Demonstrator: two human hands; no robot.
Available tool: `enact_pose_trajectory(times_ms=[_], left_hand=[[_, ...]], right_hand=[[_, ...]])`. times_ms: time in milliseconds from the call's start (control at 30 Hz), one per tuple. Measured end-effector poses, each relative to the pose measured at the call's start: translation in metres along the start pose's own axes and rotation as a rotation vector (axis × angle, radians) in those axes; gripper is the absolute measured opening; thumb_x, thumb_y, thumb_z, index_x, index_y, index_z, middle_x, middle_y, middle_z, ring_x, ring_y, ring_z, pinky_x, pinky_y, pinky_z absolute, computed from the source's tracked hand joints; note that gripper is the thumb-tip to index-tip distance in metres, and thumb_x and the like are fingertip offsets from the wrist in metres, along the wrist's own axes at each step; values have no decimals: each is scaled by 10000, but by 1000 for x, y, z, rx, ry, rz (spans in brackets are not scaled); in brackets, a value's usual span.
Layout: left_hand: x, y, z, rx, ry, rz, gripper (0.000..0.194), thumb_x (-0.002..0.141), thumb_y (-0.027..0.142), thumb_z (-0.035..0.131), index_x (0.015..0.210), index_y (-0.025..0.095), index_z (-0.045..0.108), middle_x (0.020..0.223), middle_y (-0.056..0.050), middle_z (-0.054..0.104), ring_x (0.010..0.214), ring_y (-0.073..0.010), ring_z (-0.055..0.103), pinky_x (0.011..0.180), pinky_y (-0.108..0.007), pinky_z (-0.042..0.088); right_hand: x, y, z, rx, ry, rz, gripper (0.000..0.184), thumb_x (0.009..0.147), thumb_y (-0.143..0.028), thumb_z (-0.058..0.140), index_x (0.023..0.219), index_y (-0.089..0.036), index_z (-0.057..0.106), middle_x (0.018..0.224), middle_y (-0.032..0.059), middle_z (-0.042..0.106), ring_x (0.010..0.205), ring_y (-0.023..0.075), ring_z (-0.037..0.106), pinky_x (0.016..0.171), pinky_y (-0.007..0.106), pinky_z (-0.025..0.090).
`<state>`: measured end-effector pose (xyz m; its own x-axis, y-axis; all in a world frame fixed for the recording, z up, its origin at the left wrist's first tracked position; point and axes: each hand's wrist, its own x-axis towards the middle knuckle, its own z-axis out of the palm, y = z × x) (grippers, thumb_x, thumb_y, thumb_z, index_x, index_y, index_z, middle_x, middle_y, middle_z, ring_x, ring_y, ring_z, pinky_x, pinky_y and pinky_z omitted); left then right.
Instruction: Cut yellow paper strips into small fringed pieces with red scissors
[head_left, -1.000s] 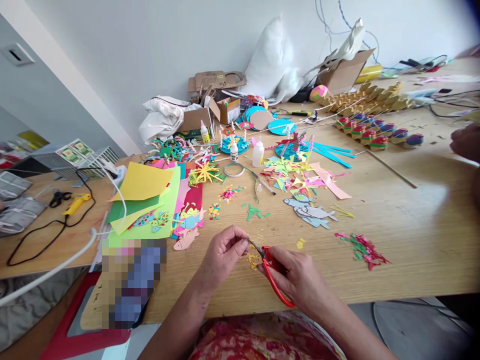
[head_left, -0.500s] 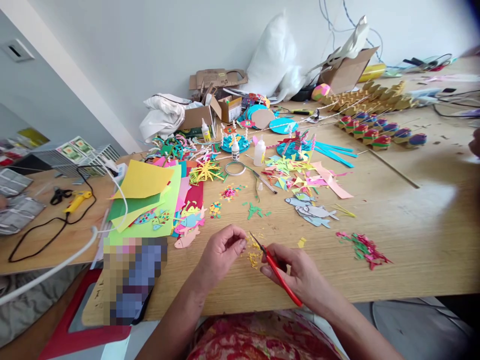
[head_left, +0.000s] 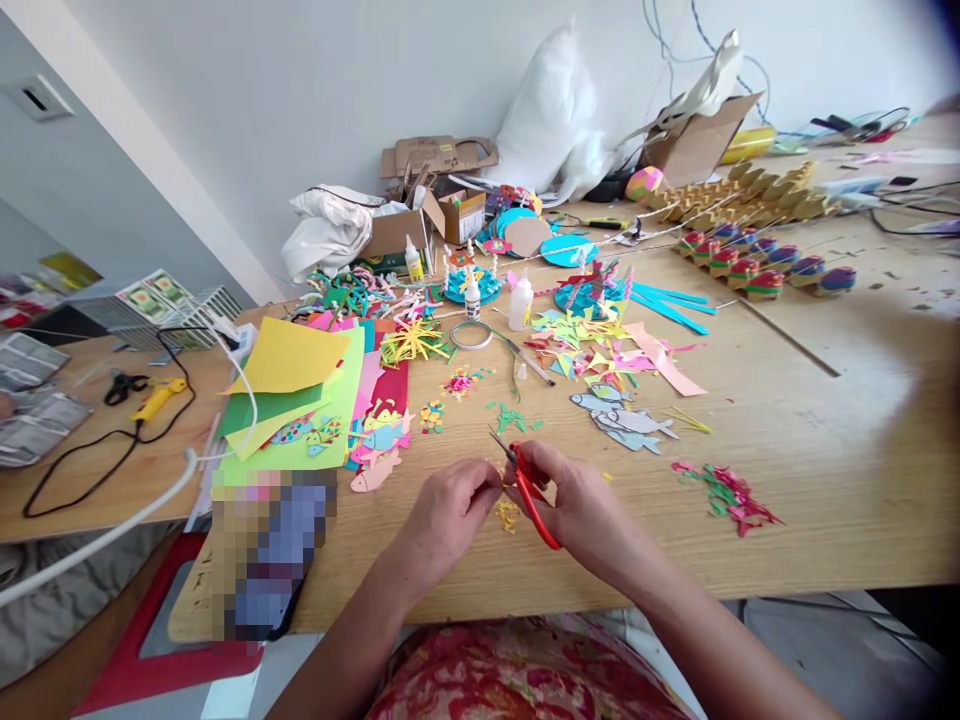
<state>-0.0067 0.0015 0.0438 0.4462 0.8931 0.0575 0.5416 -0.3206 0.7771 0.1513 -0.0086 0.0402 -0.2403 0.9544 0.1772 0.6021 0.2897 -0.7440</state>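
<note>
My right hand [head_left: 589, 505] holds red-handled scissors [head_left: 538, 512], their dark blades pointing up and to the left above the table. My left hand [head_left: 450, 510] is closed in a pinch close beside the right fingers; whatever sits between its fingertips is too small to make out. Under the hands lie yellow paper snippets [head_left: 508, 517]. Green snippets [head_left: 511, 418] are just beyond the scissor tips. Grey paper fish [head_left: 630, 425] lie ahead to the right, and a pile of crimson and green paper bits [head_left: 731, 500] is farther right.
Coloured paper sheets [head_left: 289, 365] and paper fish [head_left: 382, 440] lie at left, above a blurred-out phone-like object [head_left: 281, 560]. Glue bottles [head_left: 520, 303], a tape ring [head_left: 471, 335] and paper scraps [head_left: 577, 340] stand or lie ahead. Painted egg-carton pieces [head_left: 765, 262] are at back right.
My right hand has moved up and left with the scissors, bringing its fingers close to my left hand. The left hand has turned slightly, its fingertips now nearer the right hand.
</note>
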Motion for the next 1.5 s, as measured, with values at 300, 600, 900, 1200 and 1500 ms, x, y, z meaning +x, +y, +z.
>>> enact_pose_trajectory(times_ms=[300, 600, 900, 1200, 1500], left_hand=[[1, -7, 4, -133, 2, -43, 120, 789, 174, 458, 716, 165, 553, 664, 3, 546, 635, -118, 493, 591, -208, 375], [2, -8, 17, -275, 24, -49, 127, 810, 229, 433, 743, 155, 513, 643, 17, 472, 597, -101, 424, 558, -199, 343], [3, -9, 11, -147, 12, 7, 123, 793, 173, 442, 731, 156, 548, 647, 12, 495, 622, -111, 442, 589, -212, 346], [3, -10, 13, -170, -22, 0, 135, 791, 167, 444, 715, 154, 554, 660, 7, 529, 641, -115, 468, 601, -211, 356], [3, -9, 20, -252, 71, -51, 166, 794, 217, 458, 674, 155, 555, 633, 7, 501, 617, -112, 450, 584, -209, 351]], right_hand=[[-1, 8, 4, 227, 10, 75, 62, 745, -221, 508, 705, -195, 468, 625, -25, 523, 571, 110, 478, 532, 209, 373], [-2, 13, 14, 667, 124, 202, 187, 672, -289, 616, 733, -199, 463, 639, -32, 509, 573, 110, 486, 535, 217, 406], [-4, 19, 13, 548, 73, 154, 135, 706, -266, 585, 783, -200, 495, 710, -4, 576, 639, 131, 543, 600, 245, 449], [-3, 15, 9, 389, 41, 128, 52, 725, -204, 531, 740, -196, 482, 674, -21, 531, 610, 115, 497, 558, 219, 418], [-6, 9, 12, 383, 141, 117, 129, 749, -294, 551, 780, -201, 468, 689, -9, 542, 620, 129, 516, 581, 230, 425]])
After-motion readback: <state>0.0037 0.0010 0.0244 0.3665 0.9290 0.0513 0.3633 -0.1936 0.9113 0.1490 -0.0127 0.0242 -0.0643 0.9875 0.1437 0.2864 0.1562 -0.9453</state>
